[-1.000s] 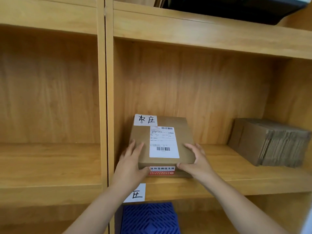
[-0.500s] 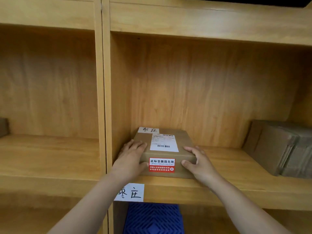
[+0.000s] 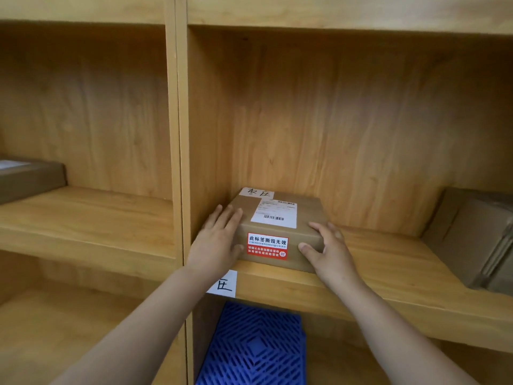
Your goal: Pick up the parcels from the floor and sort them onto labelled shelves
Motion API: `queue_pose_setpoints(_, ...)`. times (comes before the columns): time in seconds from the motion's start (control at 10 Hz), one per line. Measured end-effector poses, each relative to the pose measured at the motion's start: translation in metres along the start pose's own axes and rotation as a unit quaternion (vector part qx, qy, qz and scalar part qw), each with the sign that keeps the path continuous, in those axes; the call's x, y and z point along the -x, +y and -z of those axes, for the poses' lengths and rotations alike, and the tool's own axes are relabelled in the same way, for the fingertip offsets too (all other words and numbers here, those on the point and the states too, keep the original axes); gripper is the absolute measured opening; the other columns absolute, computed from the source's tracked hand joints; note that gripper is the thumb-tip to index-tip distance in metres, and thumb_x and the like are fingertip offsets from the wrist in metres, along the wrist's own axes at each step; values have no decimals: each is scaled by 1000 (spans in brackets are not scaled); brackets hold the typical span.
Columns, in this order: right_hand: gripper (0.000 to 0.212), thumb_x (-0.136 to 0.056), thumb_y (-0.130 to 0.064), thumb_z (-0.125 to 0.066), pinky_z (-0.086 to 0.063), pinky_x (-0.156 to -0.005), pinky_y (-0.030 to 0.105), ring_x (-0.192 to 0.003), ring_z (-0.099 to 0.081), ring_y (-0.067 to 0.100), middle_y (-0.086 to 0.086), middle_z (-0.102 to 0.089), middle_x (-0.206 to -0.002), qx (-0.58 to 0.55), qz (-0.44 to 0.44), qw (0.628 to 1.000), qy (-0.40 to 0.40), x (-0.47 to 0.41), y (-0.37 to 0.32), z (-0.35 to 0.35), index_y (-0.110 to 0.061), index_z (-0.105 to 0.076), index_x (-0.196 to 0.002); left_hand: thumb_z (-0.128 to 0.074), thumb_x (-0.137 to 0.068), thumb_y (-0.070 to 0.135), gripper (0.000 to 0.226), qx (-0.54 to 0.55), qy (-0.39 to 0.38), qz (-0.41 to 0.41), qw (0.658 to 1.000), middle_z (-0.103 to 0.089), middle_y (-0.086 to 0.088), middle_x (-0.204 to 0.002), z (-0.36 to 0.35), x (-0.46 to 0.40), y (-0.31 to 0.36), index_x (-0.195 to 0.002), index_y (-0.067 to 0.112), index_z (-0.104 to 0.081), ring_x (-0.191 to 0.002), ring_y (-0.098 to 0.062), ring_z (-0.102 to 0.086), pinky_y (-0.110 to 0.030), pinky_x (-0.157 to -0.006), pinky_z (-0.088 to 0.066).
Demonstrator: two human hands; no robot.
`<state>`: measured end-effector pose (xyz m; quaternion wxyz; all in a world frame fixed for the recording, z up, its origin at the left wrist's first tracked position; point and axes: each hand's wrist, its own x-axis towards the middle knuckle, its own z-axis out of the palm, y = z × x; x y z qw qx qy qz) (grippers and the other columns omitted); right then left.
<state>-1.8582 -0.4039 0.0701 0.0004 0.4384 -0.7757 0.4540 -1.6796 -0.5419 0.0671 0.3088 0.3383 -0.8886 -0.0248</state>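
Observation:
A brown cardboard parcel (image 3: 302, 215) lies flat on the wooden shelf (image 3: 388, 262), at the left end of the middle bay. It carries a white shipping label, a handwritten white tag at its back left corner and a red sticker on its front face. My left hand (image 3: 216, 243) holds its left side, fingers over the top edge and thumb on the front. My right hand (image 3: 327, 251) grips its front right corner. A white handwritten shelf label (image 3: 223, 284) sticks on the shelf's front edge, partly hidden by my left forearm.
A stack of flattened cardboard (image 3: 477, 240) leans at the right end of the same shelf. Another brown box (image 3: 27, 176) sits on the left bay's shelf. A blue plastic crate (image 3: 255, 345) stands in the bay below. An upright divider (image 3: 180, 162) separates the bays.
The parcel has gone from tilted up to lying flat on the shelf, slid a little deeper. Both hands stay on its sides. The view has shifted right and lower.

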Motion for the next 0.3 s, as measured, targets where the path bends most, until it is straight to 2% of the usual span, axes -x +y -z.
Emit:
queue_pose_setpoints(0.1,75,-82,-18,-66,-30,-103,27,-135,-35,20,5,-21,-154,-28,2,999,28,12,4,-1,-29,-25,-144,-53,-91,30,76,-4,26,-10,1000,2,5,-160,3,20,-5,-149,29,-3,-146,-13,6,-26,-110,-1)
queue_pose_setpoints(0.2,86,-81,-14,-66,-33,-105,31,-133,-38,25,7,-17,-155,-21,-11,999,41,32,2,-5,-28,-13,-147,-53,-90,22,73,-15,30,-17,999,-2,4,-160,9,49,-11,-149,30,-11,-146,-14,7,-28,-113,-8)
queue_pose_setpoints(0.3,87,-80,-17,-66,-25,-112,37,-142,-22,27,11,-12,-157,28,-5,997,69,50,-4,-10,-31,-12,-147,-53,-90,22,66,-17,35,-27,999,-10,3,-159,19,67,-23,-147,31,-22,-146,-14,7,-28,-112,-5)
